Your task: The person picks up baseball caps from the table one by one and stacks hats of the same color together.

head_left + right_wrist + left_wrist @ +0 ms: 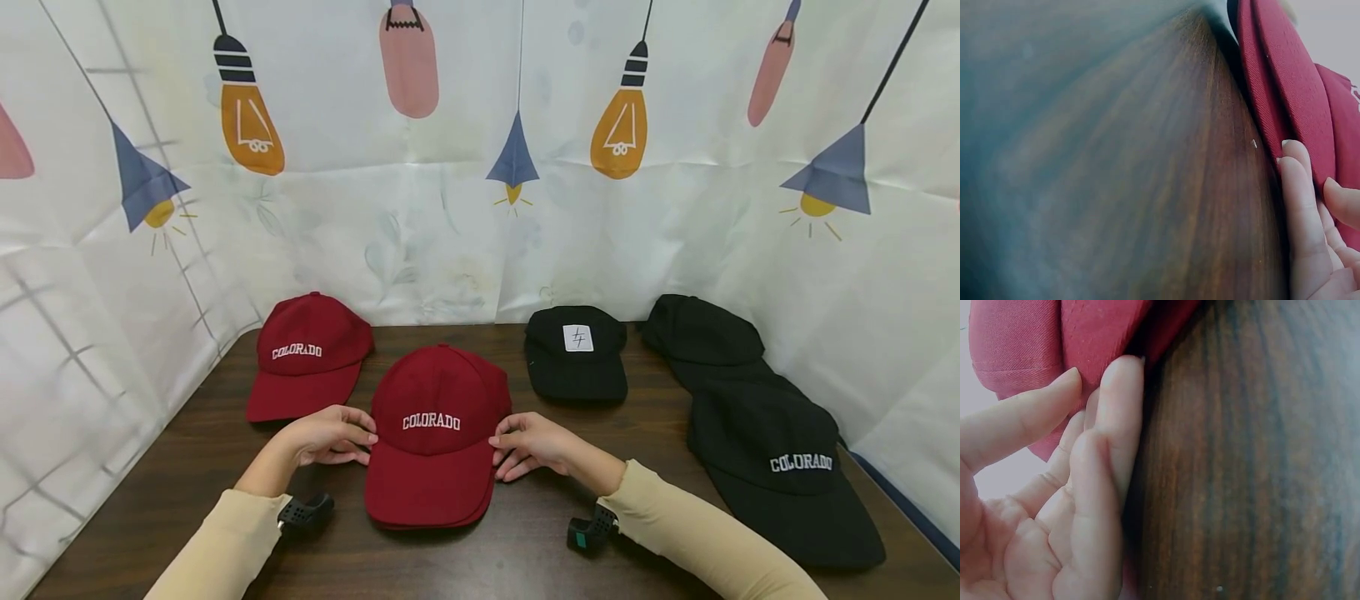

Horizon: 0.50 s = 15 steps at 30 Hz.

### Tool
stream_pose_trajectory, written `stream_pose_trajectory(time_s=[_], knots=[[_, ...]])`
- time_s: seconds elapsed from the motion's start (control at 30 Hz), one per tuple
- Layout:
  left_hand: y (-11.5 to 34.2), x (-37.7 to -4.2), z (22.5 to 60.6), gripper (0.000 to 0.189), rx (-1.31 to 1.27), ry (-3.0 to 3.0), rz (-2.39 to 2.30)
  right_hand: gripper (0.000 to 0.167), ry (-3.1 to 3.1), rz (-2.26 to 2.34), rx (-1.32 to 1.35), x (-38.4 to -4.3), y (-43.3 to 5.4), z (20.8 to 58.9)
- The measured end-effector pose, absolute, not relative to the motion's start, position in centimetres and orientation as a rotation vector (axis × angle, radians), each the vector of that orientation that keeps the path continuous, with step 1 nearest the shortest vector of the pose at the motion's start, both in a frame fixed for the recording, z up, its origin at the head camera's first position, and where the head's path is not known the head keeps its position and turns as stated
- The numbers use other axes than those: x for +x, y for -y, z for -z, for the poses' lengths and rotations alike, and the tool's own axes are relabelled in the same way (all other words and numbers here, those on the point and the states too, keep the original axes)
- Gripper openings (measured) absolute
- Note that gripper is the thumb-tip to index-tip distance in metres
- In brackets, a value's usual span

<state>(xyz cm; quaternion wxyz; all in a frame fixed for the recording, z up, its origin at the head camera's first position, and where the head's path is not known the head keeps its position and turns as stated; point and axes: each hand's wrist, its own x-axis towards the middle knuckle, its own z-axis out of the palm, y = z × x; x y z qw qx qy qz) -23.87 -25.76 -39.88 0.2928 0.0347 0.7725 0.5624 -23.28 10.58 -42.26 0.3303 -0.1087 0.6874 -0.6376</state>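
A red baseball cap [435,483] with white COLORADO lettering lies on the table, its brim toward me. A second red brim edge [1260,81] shows right beneath its brim in the right wrist view, so two caps appear stacked. My left hand [336,435] pinches the left side where brim meets crown, thumb above and fingers under the edge. On the opposite side my right hand [534,446] pinches the same spot. In the right wrist view, its fingertips [1296,153] reach the lower brim. The cap's back is hidden.
Another red COLORADO cap [311,358] sits at the back left. A black cap [576,358] with a white label stands behind, right of centre. Two more black caps, one plain [701,333] and one lettered [765,425], overlap at right. Patterned white cloth [450,233] surrounds the brown table [525,542].
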Motion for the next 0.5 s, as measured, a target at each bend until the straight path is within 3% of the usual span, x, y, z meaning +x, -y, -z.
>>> stream_pose_trajectory(time_s=[0.3, 0.5], knots=[[25.9, -23.7, 39.6, 0.02, 0.108, -2.061, -1.491, 0.007, -1.76, 1.686, -0.253, -23.2, -10.5, 42.5], [25.8, -23.8, 39.1, 0.021, 0.128, -2.068, -1.488, 0.026, -1.783, 1.661, -0.3, -22.8, -11.9, 41.8]])
